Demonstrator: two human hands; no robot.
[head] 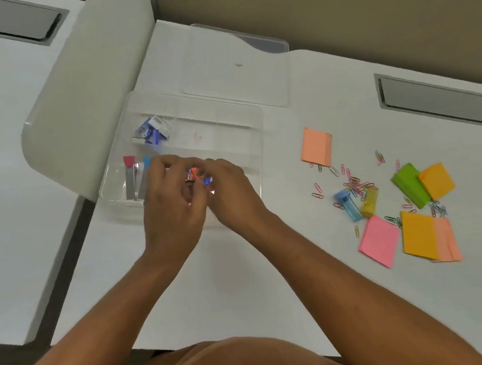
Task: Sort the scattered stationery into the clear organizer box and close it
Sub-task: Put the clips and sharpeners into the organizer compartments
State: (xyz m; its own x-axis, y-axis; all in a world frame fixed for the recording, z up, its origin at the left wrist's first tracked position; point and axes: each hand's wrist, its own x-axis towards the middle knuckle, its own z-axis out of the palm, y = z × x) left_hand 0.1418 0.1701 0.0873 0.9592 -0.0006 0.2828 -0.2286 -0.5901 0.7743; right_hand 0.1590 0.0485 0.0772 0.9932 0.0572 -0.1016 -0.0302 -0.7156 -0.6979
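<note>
The clear organizer box point(229, 141) is lying open on the white desk point(245, 286), its lid point(233, 72) folded back behind it. In its far-left compartment blue and clear staple boxes point(153, 130) are sitting in a heap; in the near-left one, grey lead tubes point(132, 178) with red and blue caps are lying side by side.

Just right of those tubes, the left hand point(173, 208) is hovering over the box's near edge, its fingers curled inward. The right hand point(230, 189) is meeting it fingertip to fingertip, and between the two sets of fingertips small red and blue pieces point(198, 176) are being pinched, blurred too much to name. Which hand is bearing them I cannot tell.

Farther right, well apart from both hands, an orange sticky pad point(316, 146) is lying alone. Beyond it, coloured paper clips point(354, 184) are spreading around a blue sharpener point(347, 204) and a yellow one point(369, 201), with pink point(379, 241), green point(408, 185) and orange pads point(423, 235) nearby.
</note>
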